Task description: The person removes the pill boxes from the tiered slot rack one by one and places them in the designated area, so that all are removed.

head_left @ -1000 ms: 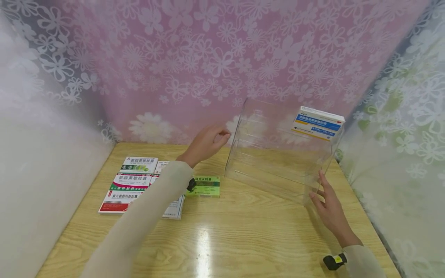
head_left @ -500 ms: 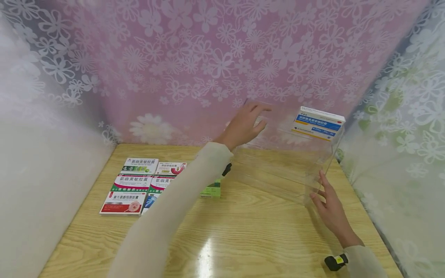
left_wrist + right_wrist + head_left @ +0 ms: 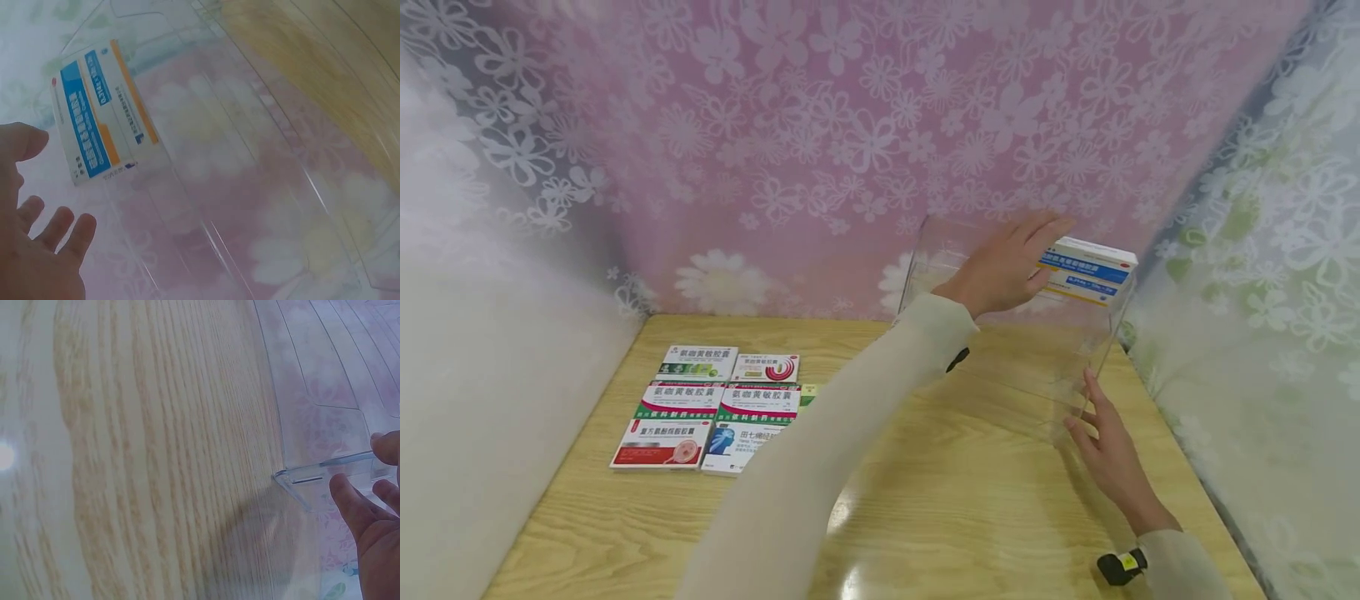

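A clear plastic tiered display stand [image 3: 912,267] leans back on the table before the pink backdrop. High on its right side sits a white medicine box [image 3: 1093,275] with blue and orange bands, partly covered by my left hand [image 3: 1007,262] in the head view. The left wrist view shows that hand's thumb and fingers spread apart beside one end of the medicine box [image 3: 103,112], with a gap between. Low at the stand's right side, my right hand [image 3: 1108,454] pinches the transparent side panel [image 3: 337,461] between thumb and fingers.
Several medicine boxes lie in rows at the table's left, among them a red-and-white box [image 3: 661,444] and a white box with a blue picture [image 3: 726,446]. A green box [image 3: 807,393] is mostly behind my left sleeve. Patterned curtains [image 3: 1262,275] enclose the table.
My left hand has moved right across the stand, from beyond its left edge to the blue-and-white medicine box. My right hand has stayed at the stand's side panel.
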A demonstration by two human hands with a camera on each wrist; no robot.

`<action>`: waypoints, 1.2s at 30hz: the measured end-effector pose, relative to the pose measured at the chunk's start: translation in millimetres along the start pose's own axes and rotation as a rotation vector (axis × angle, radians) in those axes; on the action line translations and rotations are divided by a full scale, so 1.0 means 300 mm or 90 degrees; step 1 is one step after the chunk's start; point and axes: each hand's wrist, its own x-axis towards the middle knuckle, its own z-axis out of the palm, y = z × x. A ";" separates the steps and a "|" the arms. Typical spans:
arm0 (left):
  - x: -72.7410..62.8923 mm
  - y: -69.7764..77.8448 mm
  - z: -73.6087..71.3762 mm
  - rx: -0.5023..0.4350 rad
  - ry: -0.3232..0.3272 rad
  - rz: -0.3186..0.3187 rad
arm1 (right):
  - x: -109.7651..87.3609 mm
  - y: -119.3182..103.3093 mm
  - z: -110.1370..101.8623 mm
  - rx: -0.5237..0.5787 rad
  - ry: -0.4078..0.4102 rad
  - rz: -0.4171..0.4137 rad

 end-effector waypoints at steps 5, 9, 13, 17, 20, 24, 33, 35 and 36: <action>0.002 0.030 0.020 0.073 -0.034 -0.006 | -0.005 -0.001 0.006 0.006 0.000 -0.001; -0.004 0.033 0.027 0.101 -0.047 -0.007 | -0.005 -0.003 0.008 0.007 -0.001 -0.004; -0.002 0.032 0.030 0.075 -0.035 -0.029 | -0.006 -0.006 0.005 0.004 -0.003 -0.005; 0.009 0.030 0.045 -0.002 0.012 -0.055 | -0.005 -0.008 0.004 -0.001 0.005 -0.009; 0.010 0.017 0.072 -0.067 0.042 -0.062 | -0.002 -0.008 0.009 0.003 0.010 -0.012; 0.002 -0.019 0.096 -0.088 0.123 -0.030 | 0.004 -0.004 0.015 0.008 0.006 -0.015; -0.076 -0.062 0.021 -0.203 0.279 0.055 | -0.006 -0.004 0.012 0.004 0.005 -0.001; -0.117 -0.074 0.006 -0.221 0.284 0.061 | -0.007 -0.005 0.012 -0.001 0.005 -0.002; -0.140 -0.082 0.001 -0.231 0.279 0.060 | -0.008 -0.005 0.010 -0.005 0.007 -0.003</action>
